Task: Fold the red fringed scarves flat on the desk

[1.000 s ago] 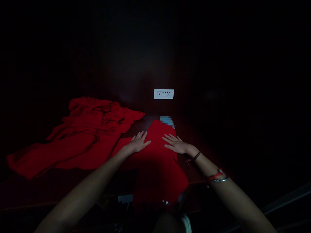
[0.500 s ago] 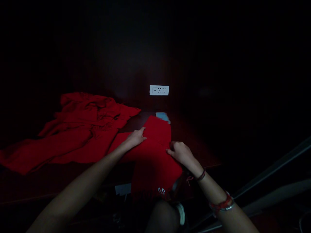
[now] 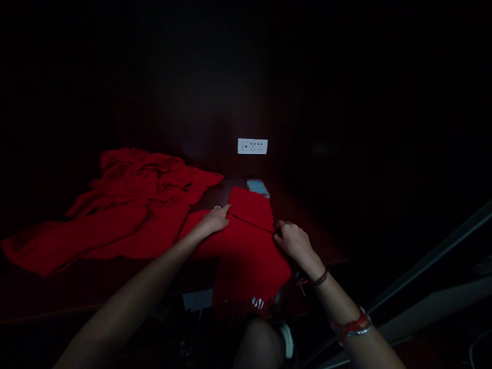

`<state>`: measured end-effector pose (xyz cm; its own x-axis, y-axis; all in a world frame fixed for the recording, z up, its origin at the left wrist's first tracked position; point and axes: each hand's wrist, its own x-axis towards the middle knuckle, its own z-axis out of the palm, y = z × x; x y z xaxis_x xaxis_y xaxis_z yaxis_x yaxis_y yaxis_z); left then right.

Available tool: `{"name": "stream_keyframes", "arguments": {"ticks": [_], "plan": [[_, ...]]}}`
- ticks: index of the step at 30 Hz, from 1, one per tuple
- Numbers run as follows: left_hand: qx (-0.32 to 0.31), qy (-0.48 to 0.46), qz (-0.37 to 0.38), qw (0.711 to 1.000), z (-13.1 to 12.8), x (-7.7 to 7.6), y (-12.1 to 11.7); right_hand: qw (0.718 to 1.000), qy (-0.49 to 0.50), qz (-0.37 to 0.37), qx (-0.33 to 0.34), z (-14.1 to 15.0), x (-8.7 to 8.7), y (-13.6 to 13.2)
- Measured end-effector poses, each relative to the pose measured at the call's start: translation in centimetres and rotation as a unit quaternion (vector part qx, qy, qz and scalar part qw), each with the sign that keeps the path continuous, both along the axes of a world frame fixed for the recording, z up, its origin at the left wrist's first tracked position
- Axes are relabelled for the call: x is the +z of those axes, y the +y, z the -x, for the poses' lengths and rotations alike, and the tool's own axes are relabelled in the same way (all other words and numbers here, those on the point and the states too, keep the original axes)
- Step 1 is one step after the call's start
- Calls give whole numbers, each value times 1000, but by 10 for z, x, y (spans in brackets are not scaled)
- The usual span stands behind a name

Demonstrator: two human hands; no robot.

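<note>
Red scarf (image 3: 249,261): cross edge now lifted, likely mid-fold. Left hand (image 3: 215,220) pinches 9-o'clock end, right hand (image 3: 294,240) 3-o'clock; both nearly closed.

Before you, the dark reddish desk (image 3: 218,196) bears a rumpled red heap (image 3: 126,205) on your left, a flat-spread red scarf (image 3: 249,256) near the middle, its fringed end hanging over your edge, and a blurred blue item (image 3: 257,187) by the scarf's far end.

No legible text, numbers, labels, brands or signs anywhere in view.
</note>
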<state>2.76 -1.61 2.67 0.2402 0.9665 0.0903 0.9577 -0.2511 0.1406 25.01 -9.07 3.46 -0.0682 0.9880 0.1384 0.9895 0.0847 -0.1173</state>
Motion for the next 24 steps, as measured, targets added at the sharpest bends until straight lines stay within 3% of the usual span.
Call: {"name": "stream_keyframes", "arguments": {"ticks": [4, 9, 16, 20, 24], "plan": [[-11, -18, -118, 993, -3, -2, 3, 995, 92, -24, 43, 2, -4, 11], [-75, -7, -91, 993, -1, -8, 14, 987, 150, -36, 53, 4, -16, 17], [-59, -14, -137, 989, 3, -13, 17, 999, 14, -14, 46, 10, -4, 1], [-144, -15, -148, 978, 6, -12, 18, 993, -40, -69, 84, 14, -7, -3], [-239, -12, -65, 969, 2, -10, 16, 984, -9, -72, 165, 5, -25, 1]]}}
